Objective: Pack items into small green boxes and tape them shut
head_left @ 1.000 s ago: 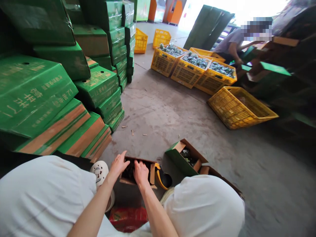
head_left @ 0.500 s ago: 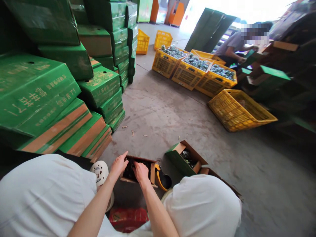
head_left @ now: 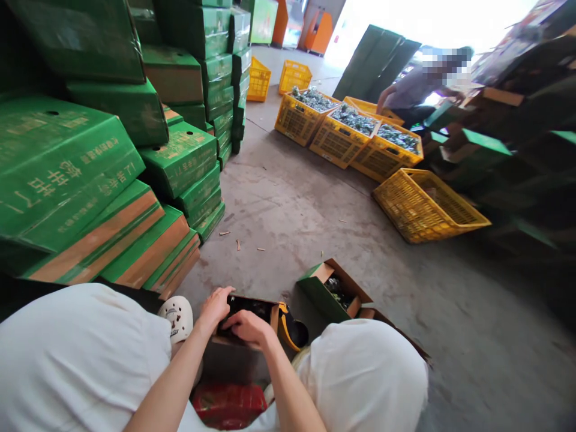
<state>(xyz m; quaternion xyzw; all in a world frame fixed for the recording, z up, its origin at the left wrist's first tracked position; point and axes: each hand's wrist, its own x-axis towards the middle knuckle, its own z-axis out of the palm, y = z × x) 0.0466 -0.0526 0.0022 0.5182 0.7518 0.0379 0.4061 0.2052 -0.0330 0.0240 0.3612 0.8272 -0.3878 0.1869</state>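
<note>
On the floor between my knees stands an open cardboard box with dark contents that I cannot make out. My left hand is closed over its left end, fingers on the rim. My right hand reaches over the near side into the box, open, its fingers pointing left above the dark contents; their tips are partly hidden. Against the box's right end leans a yellow-and-black object with a rounded black part. Farther right, another open green box holds dark, shiny packets.
Stacked green cartons rise on the left. Yellow crates full of small shiny packets stand ahead, and a tilted yellow crate lies nearer. A person crouches behind them at right. A red package lies below my hands.
My right hand has turned and shifted left and slightly down within the box. My left hand has moved slightly down on the left end. The person at the back has leaned left.
</note>
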